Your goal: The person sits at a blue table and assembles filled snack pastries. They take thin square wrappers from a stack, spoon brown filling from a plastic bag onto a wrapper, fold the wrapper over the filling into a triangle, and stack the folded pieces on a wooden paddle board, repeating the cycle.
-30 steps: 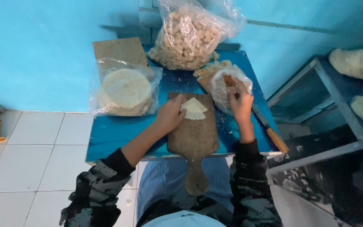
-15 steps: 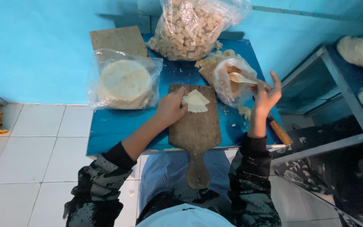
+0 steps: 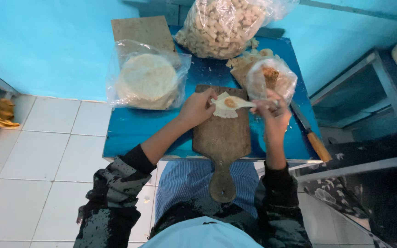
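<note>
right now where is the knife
In the head view, the knife lies on the blue table's right edge, beside the right hand.

Small blue table [image 3: 129, 133] carried a wooden board w/ handle [image 3: 221, 142], bagged flat rounds [image 3: 147, 80], big bag of pieces [image 3: 224, 25], knife [image 3: 311, 135], 2nd board [image 3: 141, 30].

On a blue table [image 3: 129, 133] lies a brown wooden paddle-shaped cutting board [image 3: 221, 142]. The left hand [image 3: 197, 108] steadies a pale thin dough wrapper [image 3: 221, 110] at the board's far end, while the right hand [image 3: 272, 112] holds a white spoon [image 3: 243, 104] over a dab of brownish filling [image 3: 230, 102] on it.
</note>
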